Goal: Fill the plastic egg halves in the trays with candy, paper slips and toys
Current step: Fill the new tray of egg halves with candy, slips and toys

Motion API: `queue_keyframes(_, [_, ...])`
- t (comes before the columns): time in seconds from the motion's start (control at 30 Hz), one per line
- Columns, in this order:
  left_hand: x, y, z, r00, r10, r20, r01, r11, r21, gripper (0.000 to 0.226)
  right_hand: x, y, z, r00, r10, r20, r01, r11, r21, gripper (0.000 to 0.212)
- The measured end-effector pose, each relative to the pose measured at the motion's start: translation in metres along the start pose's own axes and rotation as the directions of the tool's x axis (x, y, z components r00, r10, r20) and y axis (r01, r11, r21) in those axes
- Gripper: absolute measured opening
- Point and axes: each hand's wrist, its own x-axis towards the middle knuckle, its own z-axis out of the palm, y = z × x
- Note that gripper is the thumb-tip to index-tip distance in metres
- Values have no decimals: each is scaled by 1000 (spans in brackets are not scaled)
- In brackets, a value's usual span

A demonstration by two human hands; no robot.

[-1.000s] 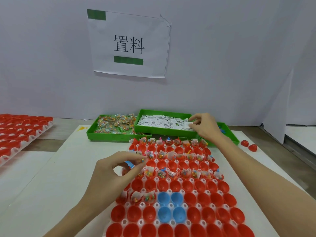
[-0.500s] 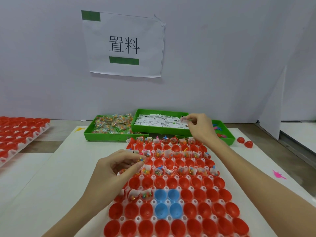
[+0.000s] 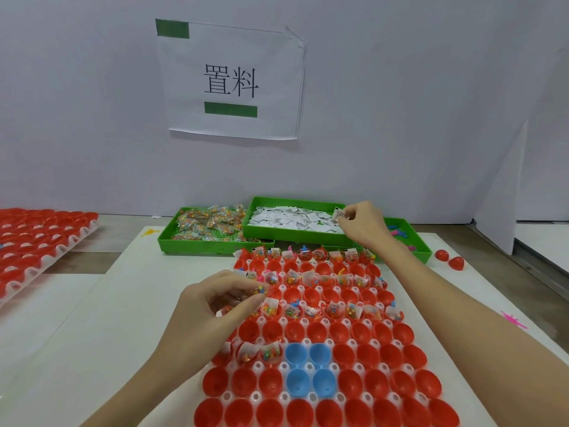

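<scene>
The paper slip (image 3: 338, 214) was pinched in the fingertips of the right hand (image 3: 363, 226), just above the right end of the far green tray of slips (image 3: 295, 234). It stood roughly on edge; its long axis could not be made out. The unfilled egg halves (image 3: 311, 329) lay nearer and to the left of that hand, so the slip probably had to come back toward the person and down into a cup. The left hand (image 3: 212, 306) was nearer those cups, hovering over the left side of the egg tray (image 3: 308, 396) and pinching a small candy packet (image 3: 260, 291).

In the tray, several far rows held candy packets and slips and some rows between them looked empty; four blue halves (image 3: 309, 369) sat among the empty red halves. The left green tray (image 3: 197, 241) held candy packets; a third green tray (image 3: 415, 241), behind the right wrist, held small toys. Two loose red halves (image 3: 449, 258) lay to the right.
</scene>
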Motion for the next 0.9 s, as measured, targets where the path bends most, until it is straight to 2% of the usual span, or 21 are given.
queue_keyframes(0.07, [0, 0, 0, 1000, 4, 5, -4, 1000, 14, 15, 2, -4, 3, 1000, -1, -8, 1, 1000, 6, 26])
queue_keyframes(0.17, [2, 0, -1, 1000, 3, 5, -3, 1000, 29, 15, 4, -9, 7, 1000, -17, -6, 17, 1000, 9, 15])
queue_keyframes(0.3, [2, -1, -2, 1000, 1, -2, -1, 999, 33, 15, 11, -10, 14, 998, -49, -50, 48, 998, -28, 29])
queue_keyframes(0.43, [1, 1, -1, 1000, -5, -5, 5, 1000, 28, 14, 18, -13, 22, 999, 10, 43, 3, 951, -308, 23])
queue_keyframes(0.47, [1, 1, -1, 1000, -7, -7, 8, 999, 32, 13, 19, -16, 24, 998, 26, 59, -2, 927, -374, 28])
queue_keyframes(0.53, [1, 0, -1, 1000, -11, -9, 11, 999, 38, 14, 19, -21, 29, 998, 32, 63, -2, 902, -432, 50])
queue_keyframes(0.6, [1, 0, -1, 1000, -15, -3, 15, 999, 43, 18, 20, -26, 32, 1000, -13, 25, 22, 912, -410, 47])
queue_keyframes(0.67, [1, 0, -1, 1000, -13, -2, 13, 999, 48, 21, 24, -30, 37, 998, -37, 46, 51, 929, -368, 28])
queue_keyframes(0.77, [2, 0, -1, 1000, -14, -2, 14, 998, 61, 22, 28, -34, 40, 987, 57, 153, -3, 942, -335, 38])
queue_keyframes(0.9, [2, -1, -1, 999, -31, -4, 32, 997, 72, 19, 35, -36, 41, 980, 102, 169, -43, 946, -323, 37])
